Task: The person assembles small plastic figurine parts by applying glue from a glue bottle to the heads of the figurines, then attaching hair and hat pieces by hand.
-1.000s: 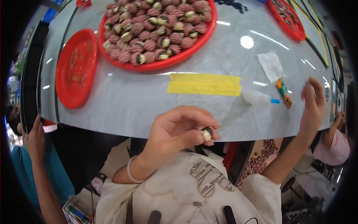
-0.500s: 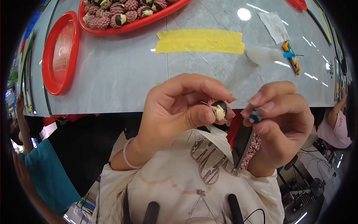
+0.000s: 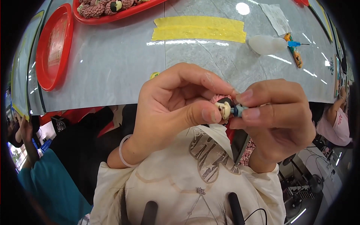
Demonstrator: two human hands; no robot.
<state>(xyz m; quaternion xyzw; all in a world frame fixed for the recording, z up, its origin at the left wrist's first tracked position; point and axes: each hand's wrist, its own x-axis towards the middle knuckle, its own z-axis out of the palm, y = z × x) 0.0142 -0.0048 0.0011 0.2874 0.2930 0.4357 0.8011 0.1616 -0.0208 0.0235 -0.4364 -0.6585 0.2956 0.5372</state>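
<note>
My left hand (image 3: 165, 103) pinches a small doll head (image 3: 224, 108) between thumb and fingers. The head has pink bumpy hair, a black band and a cream front that faces up and to the right. From the other side, my right hand (image 3: 283, 118) is closed on a tiny blue-grey doll body (image 3: 239, 110), gripped between thumb and fingertips. The body's dark blue end meets the lower right of the head. Whether the two parts are joined or only touching is hidden by my fingers. Both hands are above my lap, in front of the table edge.
A red tray (image 3: 123, 18) of similar heads is at the far left, beside an oval red tray (image 3: 68, 45). Yellow tape (image 3: 198, 29) crosses the grey table. A needle-tipped bottle (image 3: 267, 45) rests on an orange-green tube (image 3: 297, 59) near white tissue (image 3: 275, 18). Other people sit at both sides.
My right hand has moved left, bringing the doll body up against the head. In my left hand the head has turned to the right. The view has tilted slightly downward.
</note>
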